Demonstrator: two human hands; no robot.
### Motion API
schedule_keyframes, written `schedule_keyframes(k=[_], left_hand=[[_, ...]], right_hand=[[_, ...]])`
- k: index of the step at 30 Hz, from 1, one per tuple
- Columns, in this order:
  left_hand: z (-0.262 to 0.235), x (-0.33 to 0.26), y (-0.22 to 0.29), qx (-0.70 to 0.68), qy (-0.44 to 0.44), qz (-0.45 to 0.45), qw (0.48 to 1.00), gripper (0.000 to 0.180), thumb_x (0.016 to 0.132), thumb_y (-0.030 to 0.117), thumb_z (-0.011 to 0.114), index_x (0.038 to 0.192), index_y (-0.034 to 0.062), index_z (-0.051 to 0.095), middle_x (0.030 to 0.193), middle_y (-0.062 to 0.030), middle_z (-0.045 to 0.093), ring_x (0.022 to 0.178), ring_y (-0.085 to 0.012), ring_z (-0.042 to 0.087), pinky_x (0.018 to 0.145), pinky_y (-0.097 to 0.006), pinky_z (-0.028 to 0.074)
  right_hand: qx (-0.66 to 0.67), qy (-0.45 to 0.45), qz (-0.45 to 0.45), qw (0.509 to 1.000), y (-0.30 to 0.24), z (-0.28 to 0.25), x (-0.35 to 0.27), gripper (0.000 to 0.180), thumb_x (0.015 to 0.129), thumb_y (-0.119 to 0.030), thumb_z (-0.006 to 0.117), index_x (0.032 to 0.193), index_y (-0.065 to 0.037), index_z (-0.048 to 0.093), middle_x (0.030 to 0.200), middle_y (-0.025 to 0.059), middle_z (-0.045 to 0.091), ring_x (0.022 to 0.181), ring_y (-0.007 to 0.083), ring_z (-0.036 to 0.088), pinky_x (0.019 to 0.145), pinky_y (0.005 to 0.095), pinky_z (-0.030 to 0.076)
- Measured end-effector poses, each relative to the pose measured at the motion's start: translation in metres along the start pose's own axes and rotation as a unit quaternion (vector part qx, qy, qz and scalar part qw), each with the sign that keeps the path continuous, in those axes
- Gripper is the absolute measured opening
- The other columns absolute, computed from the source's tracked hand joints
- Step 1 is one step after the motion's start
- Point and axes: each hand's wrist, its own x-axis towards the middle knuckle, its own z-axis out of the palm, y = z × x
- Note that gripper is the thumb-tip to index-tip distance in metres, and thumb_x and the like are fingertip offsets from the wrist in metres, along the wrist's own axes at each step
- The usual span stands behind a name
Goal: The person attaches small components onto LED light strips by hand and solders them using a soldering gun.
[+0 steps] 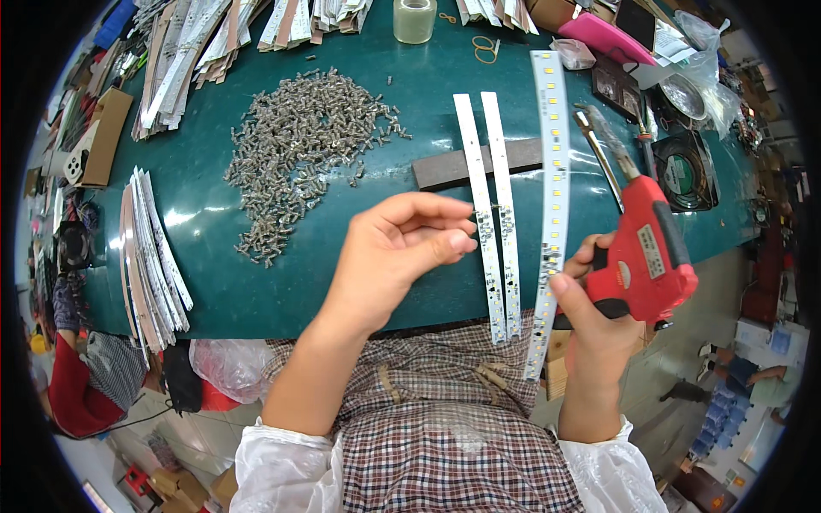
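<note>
My left hand point(385, 256) is closed in a pinch beside the near part of two narrow white LED strips. Anything between its fingertips is too small to make out. The two strips, one on the left point(468, 137) and one on the right point(493, 132), lie side by side across a dark flat bar point(440, 171), their near ends at the table's edge. My right hand point(599, 321) grips a red soldering gun point(641, 244) with a metal tip pointing away from me. Its thumb and fingers also hold a wider LED strip point(556, 179) upright beside the gun.
A heap of small metal-cased parts point(299, 145) covers the table's left middle. Bundled strips point(154, 265) sit at the left edge, with more at the back. Clear tape point(414, 19), scissors point(486, 50), a pink case point(605, 38) and a black fan point(684, 171) lie farther off.
</note>
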Motion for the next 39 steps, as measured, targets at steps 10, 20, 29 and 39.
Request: schedule_keyframes(k=[10,20,29,39], left_hand=[[0.017,-0.004,-0.01,-0.043,-0.024,-0.007,0.999,0.021,0.08,-0.002,0.073,0.099,-0.003,0.065,0.098,-0.0135,0.069,0.09,-0.0172,0.068,0.081,-0.029,0.057],[0.025,-0.009,-0.011,-0.071,-0.016,-0.018,0.997,0.018,0.085,0.001,0.068,0.102,-0.0011,0.062,0.1,-0.013,0.069,0.085,-0.0166,0.068,0.075,-0.028,0.056],[0.025,-0.01,-0.012,-0.061,-0.024,-0.041,0.997,0.017,0.088,0.004,0.067,0.104,-0.0001,0.062,0.095,-0.0113,0.069,0.082,-0.0148,0.068,0.071,-0.026,0.056],[0.025,-0.011,-0.014,-0.059,-0.029,-0.036,0.997,0.019,0.09,0.01,0.067,0.104,-0.0013,0.062,0.095,-0.0101,0.069,0.082,-0.0128,0.066,0.073,-0.025,0.055]], right_hand=[[0.008,-0.063,0.04,0.997,0.012,0.004,-0.004,0.05,0.08,0.009,0.07,0.121,0.0,0.044,0.103,0.0065,0.051,0.083,0.0105,0.061,0.072,0.0237,0.051],[0.002,-0.072,0.049,0.996,0.016,0.004,-0.007,0.053,0.081,0.008,0.07,0.125,0.0,0.042,0.101,0.006,0.053,0.082,0.0095,0.06,0.073,0.024,0.051],[0.02,-0.078,0.051,0.995,0.016,0.003,-0.008,0.051,0.081,0.007,0.071,0.123,0.0,0.043,0.1,0.0057,0.053,0.082,0.0094,0.061,0.073,0.024,0.051],[0.027,-0.097,0.062,0.993,0.017,0.002,-0.008,0.047,0.082,0.005,0.07,0.12,0.0,0.044,0.092,0.0043,0.057,0.077,0.0084,0.06,0.069,0.022,0.05]])
